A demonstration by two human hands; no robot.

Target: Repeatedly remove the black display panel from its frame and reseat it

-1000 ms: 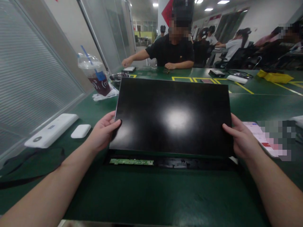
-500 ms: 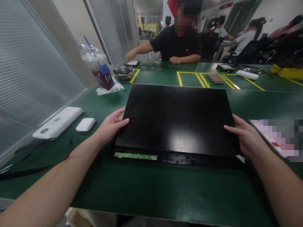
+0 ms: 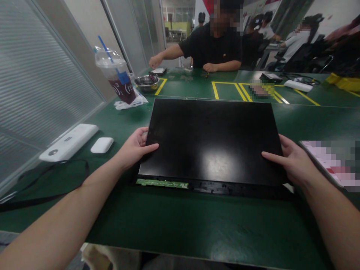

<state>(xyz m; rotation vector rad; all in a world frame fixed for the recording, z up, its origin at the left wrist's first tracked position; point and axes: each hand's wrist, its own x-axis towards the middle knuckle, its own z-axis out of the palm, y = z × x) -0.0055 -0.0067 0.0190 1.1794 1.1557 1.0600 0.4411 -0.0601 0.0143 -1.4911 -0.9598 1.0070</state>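
Observation:
A flat black display panel (image 3: 208, 138) lies tilted slightly between my two hands, low over the green table. My left hand (image 3: 137, 147) grips its left side, thumb on the dark face and fingers behind the edge. On the right side, my right hand (image 3: 294, 159) holds it the same way, thumb pressed on the front. Along the panel's near edge runs a black strip with a narrow green circuit board (image 3: 163, 183) at its left part. A small whitish tab (image 3: 288, 187) shows near the lower right corner. The panel's underside is hidden.
To the left stand a plastic cup of dark drink (image 3: 120, 80) on tissue, a white power bank (image 3: 69, 142), a white earbud case (image 3: 102, 145) and a black strap (image 3: 36, 204). A phone (image 3: 334, 165) lies right. Behind are a metal bowl (image 3: 146, 84) and a seated person (image 3: 213, 45).
Both thumbs have slid slightly further inward over the panel's face. The panel sits a little flatter against the strip, and the view has shifted slightly.

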